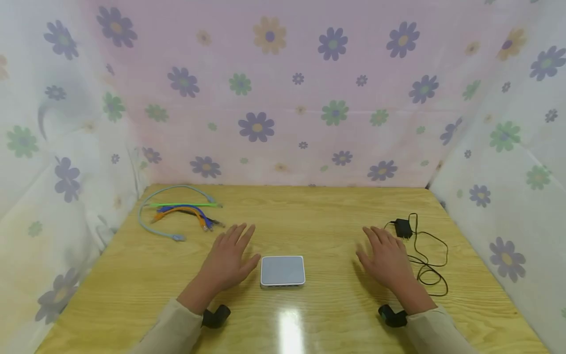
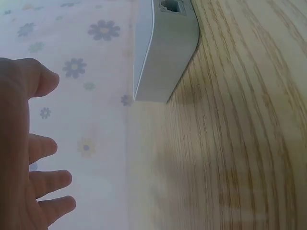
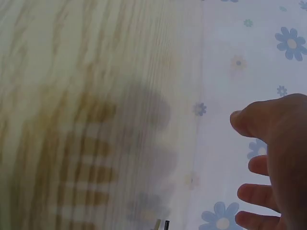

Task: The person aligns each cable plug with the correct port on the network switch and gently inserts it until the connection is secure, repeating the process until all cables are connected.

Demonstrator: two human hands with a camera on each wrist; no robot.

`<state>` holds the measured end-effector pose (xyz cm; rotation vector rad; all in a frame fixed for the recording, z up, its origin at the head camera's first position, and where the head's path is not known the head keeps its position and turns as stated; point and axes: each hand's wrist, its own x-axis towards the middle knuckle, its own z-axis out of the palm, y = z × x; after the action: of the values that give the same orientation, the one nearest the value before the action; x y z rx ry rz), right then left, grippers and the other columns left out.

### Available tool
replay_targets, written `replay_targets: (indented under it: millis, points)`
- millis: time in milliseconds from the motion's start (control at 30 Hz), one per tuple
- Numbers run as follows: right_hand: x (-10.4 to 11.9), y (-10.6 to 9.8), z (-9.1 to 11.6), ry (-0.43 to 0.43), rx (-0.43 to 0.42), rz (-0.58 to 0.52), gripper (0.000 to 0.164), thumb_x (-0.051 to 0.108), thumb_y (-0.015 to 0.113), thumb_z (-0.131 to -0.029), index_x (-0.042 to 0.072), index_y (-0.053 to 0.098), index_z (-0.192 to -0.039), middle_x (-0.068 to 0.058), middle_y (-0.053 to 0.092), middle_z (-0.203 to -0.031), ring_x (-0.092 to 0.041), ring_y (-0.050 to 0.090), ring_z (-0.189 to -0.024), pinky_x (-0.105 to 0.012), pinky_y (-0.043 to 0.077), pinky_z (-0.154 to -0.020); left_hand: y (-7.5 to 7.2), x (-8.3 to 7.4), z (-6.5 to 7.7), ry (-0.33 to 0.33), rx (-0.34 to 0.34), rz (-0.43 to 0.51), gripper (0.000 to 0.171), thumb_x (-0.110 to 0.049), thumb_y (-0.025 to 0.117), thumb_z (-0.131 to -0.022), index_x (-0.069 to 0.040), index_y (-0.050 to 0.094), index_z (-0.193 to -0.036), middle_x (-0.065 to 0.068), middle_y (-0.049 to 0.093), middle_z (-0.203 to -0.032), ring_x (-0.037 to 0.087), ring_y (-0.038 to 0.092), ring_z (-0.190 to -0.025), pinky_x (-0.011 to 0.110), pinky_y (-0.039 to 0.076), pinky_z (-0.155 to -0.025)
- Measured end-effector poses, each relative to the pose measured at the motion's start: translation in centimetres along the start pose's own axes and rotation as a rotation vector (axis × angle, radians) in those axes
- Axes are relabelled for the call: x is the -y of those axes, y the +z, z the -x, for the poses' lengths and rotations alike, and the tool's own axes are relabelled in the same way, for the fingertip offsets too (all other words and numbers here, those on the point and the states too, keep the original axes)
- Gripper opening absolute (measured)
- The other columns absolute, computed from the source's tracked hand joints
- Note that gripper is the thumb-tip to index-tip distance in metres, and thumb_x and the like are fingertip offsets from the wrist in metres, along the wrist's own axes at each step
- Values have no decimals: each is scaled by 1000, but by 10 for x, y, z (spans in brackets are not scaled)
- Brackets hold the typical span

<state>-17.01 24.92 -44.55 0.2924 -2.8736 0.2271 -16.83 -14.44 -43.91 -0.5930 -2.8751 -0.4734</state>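
A small white box with a grey top, seemingly a router or network switch (image 1: 283, 271), lies flat on the wooden table between the two hands. In the left wrist view its white side (image 2: 170, 52) shows a network port near the top edge. My left hand (image 1: 228, 259) hovers just left of the box, fingers spread and holding nothing. My right hand (image 1: 385, 256) is held over the table well to the right of the box, its fingers loosely extended and nothing in them. Beside it lies a black power adapter (image 1: 403, 228) with a thin coiled cord (image 1: 428, 265).
Several network cables lie at the back left: a light blue cable (image 1: 140, 211), a green cable (image 1: 177, 204), an orange cable (image 1: 177, 209), plus a blue and a black one. Flowered cloth (image 1: 283, 98) encloses the table (image 1: 327, 221) at the back and both sides.
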Motion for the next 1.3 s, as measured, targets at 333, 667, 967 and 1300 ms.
replay_targets:
  millis: [333, 667, 967, 1300]
  points:
    - [-7, -1, 4, 3, -33, -5, 44, 30, 61, -94, 5, 58, -130, -19, 58, -131, -42, 55, -118, -64, 45, -88, 3, -9, 0, 59, 54, 90, 71, -45, 57, -94, -11, 32, -152, 19, 36, -153, 42, 32, -141, 59, 31, -111]
    - [-20, -1, 8, 38, 12, -8, 40, 24, 62, -90, 3, 60, -124, -24, 59, -126, -44, 56, -113, -64, 44, -84, 9, -9, 0, 102, 96, 143, 72, -45, 57, -94, -10, 31, -152, 20, 34, -153, 43, 29, -142, 59, 31, -112]
    - [-30, -4, 13, 73, 52, 11, 38, 23, 63, -90, 2, 62, -122, -23, 61, -121, -45, 58, -107, -63, 46, -82, 16, -12, 0, 154, 151, 211, 73, -45, 57, -95, -7, 32, -152, 21, 32, -153, 43, 27, -143, 59, 31, -112]
    - [-36, -4, 15, 87, 86, 47, 29, 19, 61, -91, 3, 66, -115, -20, 64, -113, -44, 60, -99, -61, 46, -76, 25, -19, -3, 169, 205, 253, 76, -46, 63, -91, -8, 35, -150, 18, 36, -151, 36, 37, -139, 52, 38, -109]
